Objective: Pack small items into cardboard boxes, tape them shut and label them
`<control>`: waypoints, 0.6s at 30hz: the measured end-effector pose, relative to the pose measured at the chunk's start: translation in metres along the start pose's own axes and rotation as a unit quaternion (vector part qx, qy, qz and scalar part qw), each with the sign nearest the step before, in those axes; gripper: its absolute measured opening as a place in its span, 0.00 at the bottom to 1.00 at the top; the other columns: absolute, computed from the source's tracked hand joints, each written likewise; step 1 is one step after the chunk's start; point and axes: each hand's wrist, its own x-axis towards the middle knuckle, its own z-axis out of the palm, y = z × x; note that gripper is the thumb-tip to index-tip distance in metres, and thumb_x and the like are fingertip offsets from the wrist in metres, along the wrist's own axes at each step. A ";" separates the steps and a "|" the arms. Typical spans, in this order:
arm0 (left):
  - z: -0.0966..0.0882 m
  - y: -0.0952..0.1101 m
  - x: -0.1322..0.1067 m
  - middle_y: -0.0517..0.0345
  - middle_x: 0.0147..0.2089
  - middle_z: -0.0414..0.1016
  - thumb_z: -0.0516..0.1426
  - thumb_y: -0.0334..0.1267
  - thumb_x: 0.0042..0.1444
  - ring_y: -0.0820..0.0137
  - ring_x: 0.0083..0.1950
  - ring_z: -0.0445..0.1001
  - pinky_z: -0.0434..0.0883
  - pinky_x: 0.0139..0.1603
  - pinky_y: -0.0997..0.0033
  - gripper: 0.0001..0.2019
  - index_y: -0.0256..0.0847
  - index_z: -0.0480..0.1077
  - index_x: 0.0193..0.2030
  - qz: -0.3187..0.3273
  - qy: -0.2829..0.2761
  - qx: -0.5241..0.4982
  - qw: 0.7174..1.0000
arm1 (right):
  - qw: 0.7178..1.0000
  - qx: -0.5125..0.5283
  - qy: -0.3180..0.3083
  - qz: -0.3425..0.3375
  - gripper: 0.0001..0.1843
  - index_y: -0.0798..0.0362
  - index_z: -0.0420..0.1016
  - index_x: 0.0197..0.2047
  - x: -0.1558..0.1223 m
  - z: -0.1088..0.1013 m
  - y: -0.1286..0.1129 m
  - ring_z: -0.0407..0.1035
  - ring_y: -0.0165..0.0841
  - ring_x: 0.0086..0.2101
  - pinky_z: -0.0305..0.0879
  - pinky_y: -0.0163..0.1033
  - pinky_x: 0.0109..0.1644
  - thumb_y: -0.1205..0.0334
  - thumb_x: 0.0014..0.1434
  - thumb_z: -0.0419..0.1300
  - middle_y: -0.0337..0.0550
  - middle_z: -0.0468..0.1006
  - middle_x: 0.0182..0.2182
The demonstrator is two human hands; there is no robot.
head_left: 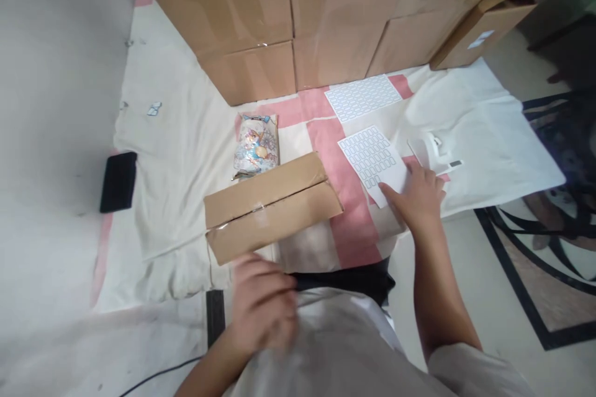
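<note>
A white sheet of outlined labels (367, 158), with a blank area at its lower right, lies on the cloth. My right hand (419, 198) rests on that blank area, thumb apart from the other fingers. Just beyond its fingertips is a white plastic object (433, 152) with a small dark patch. My left hand (265, 304), blurred by motion, is in front of my body with its fingers curled in; whatever they may hold is hidden. Close above it lies a closed cardboard box (272, 208), taped along its seam. Behind the box is a shiny printed packet (256, 146).
Stacked, taped cartons (335, 18) wall off the back, with an open carton (488, 25) at their right end. A second label sheet (363, 98) lies before them. On the left are a black flat object (118, 182) and a small scrap (154, 108). A cable (161, 374) runs at lower left.
</note>
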 end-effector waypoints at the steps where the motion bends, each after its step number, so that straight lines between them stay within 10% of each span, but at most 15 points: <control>1: 0.021 0.008 -0.002 0.60 0.32 0.78 0.58 0.32 0.59 0.63 0.37 0.77 0.74 0.41 0.57 0.06 0.49 0.72 0.40 0.003 -0.030 -0.088 0.996 | 1.000 -0.005 -0.009 0.011 0.45 0.52 0.67 0.68 0.001 -0.001 -0.005 0.61 0.67 0.64 0.56 0.75 0.65 0.43 0.52 0.70 0.64 0.71 0.63; 6: 0.133 0.025 0.031 0.57 0.40 0.83 0.57 0.32 0.66 0.69 0.41 0.79 0.73 0.45 0.66 0.03 0.44 0.72 0.43 0.081 -0.213 -0.322 0.919 | 0.989 0.122 -0.064 0.048 0.28 0.52 0.74 0.54 0.015 -0.014 -0.007 0.74 0.49 0.47 0.68 0.56 0.56 0.53 0.50 0.68 0.52 0.79 0.46; 10: 0.197 0.023 0.067 0.57 0.40 0.80 0.53 0.36 0.71 0.69 0.42 0.77 0.71 0.47 0.64 0.06 0.43 0.71 0.43 -0.010 -0.172 -0.334 0.927 | 0.958 0.246 -0.131 0.072 0.11 0.50 0.72 0.35 0.007 -0.034 0.006 0.66 0.36 0.29 0.65 0.44 0.36 0.56 0.48 0.61 0.37 0.70 0.25; 14: 0.226 0.023 0.054 0.55 0.40 0.77 0.51 0.36 0.71 0.67 0.43 0.74 0.69 0.47 0.62 0.05 0.43 0.68 0.45 -0.083 -0.076 -0.335 0.935 | 0.946 0.304 -0.091 0.069 0.15 0.49 0.73 0.37 -0.012 -0.041 0.011 0.71 0.37 0.31 0.67 0.43 0.38 0.55 0.44 0.61 0.39 0.76 0.29; 18: 0.227 0.029 0.008 0.61 0.32 0.74 0.53 0.36 0.68 0.69 0.35 0.71 0.65 0.42 0.62 0.06 0.45 0.68 0.39 0.014 -0.112 -0.365 0.924 | 0.961 0.246 -0.087 0.091 0.25 0.50 0.73 0.47 -0.011 -0.029 -0.003 0.76 0.43 0.39 0.71 0.51 0.50 0.47 0.48 0.68 0.45 0.82 0.36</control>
